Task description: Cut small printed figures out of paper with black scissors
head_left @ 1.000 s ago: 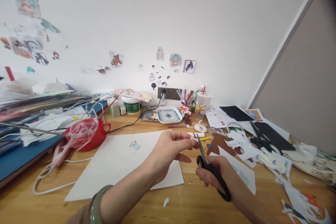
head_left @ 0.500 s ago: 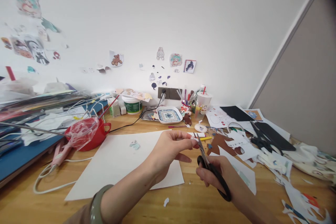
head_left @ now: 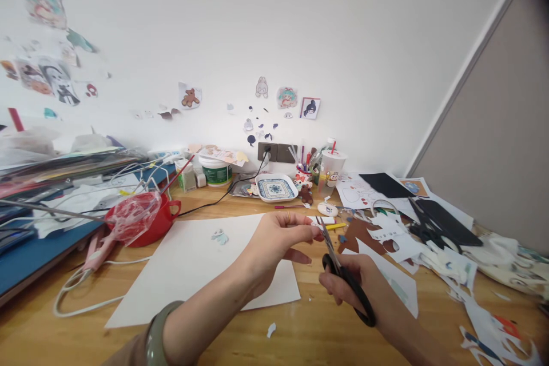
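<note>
My left hand (head_left: 281,246) reaches in from the lower left, thumb and index finger pinched on a small piece of paper that their tips mostly hide. My right hand (head_left: 354,280) grips black-handled scissors (head_left: 350,286) by the loops. The narrow blades point up and away, slightly parted, with their tips right beside the left fingertips. A large white sheet (head_left: 184,263) lies partly under my left forearm. On it rests a small pale blue-green cutout (head_left: 220,236).
At the left stands a red pot (head_left: 150,231) with plastic over it, near white cables. A patterned square dish (head_left: 277,188) and a lidded cup (head_left: 331,174) stand at the back. Paper scraps (head_left: 484,314) and other black scissors (head_left: 429,229) lie at the right.
The scissors and my right hand have shifted very slightly left. My left hand keeps its pinch, almost in the same place.
</note>
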The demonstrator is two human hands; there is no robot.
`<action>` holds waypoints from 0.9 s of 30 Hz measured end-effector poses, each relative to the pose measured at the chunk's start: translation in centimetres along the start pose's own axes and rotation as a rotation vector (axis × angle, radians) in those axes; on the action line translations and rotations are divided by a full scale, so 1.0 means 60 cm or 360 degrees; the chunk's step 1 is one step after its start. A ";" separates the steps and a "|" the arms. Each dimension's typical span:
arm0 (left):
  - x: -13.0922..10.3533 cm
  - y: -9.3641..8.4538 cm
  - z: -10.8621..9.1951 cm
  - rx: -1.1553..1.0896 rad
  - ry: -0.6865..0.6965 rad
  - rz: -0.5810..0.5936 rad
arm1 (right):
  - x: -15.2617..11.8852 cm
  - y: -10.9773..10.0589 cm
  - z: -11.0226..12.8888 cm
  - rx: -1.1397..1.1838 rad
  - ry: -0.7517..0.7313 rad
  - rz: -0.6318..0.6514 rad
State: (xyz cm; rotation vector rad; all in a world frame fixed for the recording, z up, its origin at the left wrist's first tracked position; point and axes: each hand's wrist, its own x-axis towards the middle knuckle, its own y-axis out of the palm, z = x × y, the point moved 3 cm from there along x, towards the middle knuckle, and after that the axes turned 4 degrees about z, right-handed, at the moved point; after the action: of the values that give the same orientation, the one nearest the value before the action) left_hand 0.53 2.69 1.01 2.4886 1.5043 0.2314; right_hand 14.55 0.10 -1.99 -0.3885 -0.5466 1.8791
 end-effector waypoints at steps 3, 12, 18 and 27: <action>0.002 -0.002 -0.001 0.0019 0.0012 -0.0034 | 0.000 -0.001 0.002 -0.0007 0.0027 -0.0009; 0.003 -0.005 -0.001 0.0043 0.0033 -0.0063 | -0.001 0.000 -0.004 -0.0034 0.0032 0.0013; 0.002 -0.004 0.002 0.0052 0.0047 -0.0060 | 0.001 -0.001 -0.007 -0.0011 0.0021 -0.0022; 0.001 -0.001 0.004 0.0085 -0.0008 -0.0023 | 0.001 0.001 -0.006 -0.0064 0.0058 -0.0053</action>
State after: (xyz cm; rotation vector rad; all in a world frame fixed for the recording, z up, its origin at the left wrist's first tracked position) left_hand 0.59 2.73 0.77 2.5165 1.5453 0.1850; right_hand 14.69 0.21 -2.32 -0.4369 -0.5635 1.8281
